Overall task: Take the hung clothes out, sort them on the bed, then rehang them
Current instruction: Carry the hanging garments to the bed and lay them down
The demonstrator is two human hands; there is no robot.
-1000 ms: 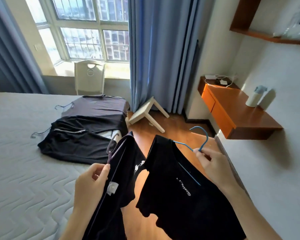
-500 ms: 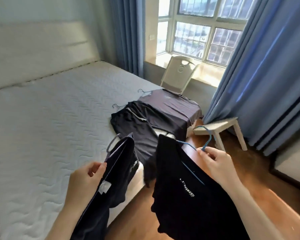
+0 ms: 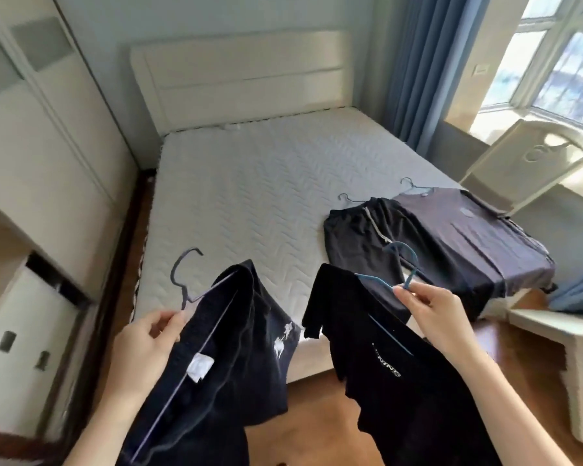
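My left hand (image 3: 145, 351) pinches the neck of a dark hanger (image 3: 186, 280) that carries dark navy shorts (image 3: 229, 358) with a white print and a white label. My right hand (image 3: 431, 317) pinches the neck of a blue hanger (image 3: 401, 267) that carries a black T-shirt (image 3: 401, 381) with white lettering. Both garments hang in the air over the foot of the bed (image 3: 249, 196). On the bed's right side lie black drawstring shorts (image 3: 360, 243) and a grey-purple T-shirt (image 3: 468, 240), each on its hanger.
A white wardrobe (image 3: 48, 163) stands along the left wall, close to the bed. A white chair (image 3: 535, 163) is by the window at right, and a white stool (image 3: 559, 334) stands on the wooden floor. Blue curtains (image 3: 414, 79) hang beside the headboard.
My view has swung left, from the window and desk to the headboard and wardrobe. Both hands keep hold of their hangers, and the garments now hang over the bed's foot.
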